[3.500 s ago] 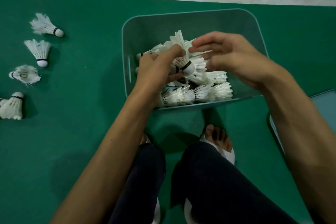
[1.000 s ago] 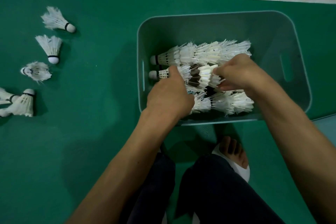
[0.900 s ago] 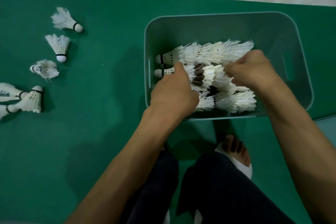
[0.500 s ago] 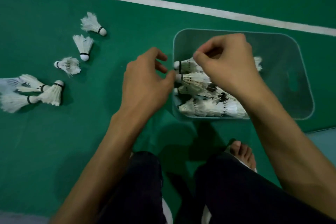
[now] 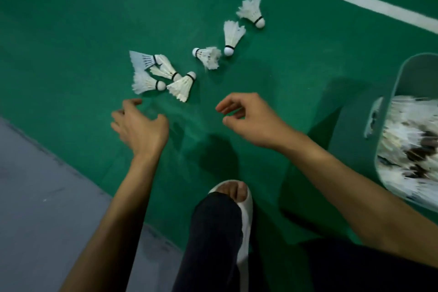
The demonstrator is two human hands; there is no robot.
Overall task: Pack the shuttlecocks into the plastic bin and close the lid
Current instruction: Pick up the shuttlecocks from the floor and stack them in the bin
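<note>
Loose shuttlecocks (image 5: 181, 86) lie just beyond left grip (image 5: 139, 129) and right grip (image 5: 248, 121), both loosely spread, empty

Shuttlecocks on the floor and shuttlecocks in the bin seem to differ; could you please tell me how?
The floor shuttlecocks lie loose and scattered, pointing different ways; the bin shuttlecocks are packed tightly together inside the plastic bin. The floor shuttlecocks are sharp enough to count, seven in all; the bin shuttlecocks are a blur, too many to count. Both are white and feathered.
</note>
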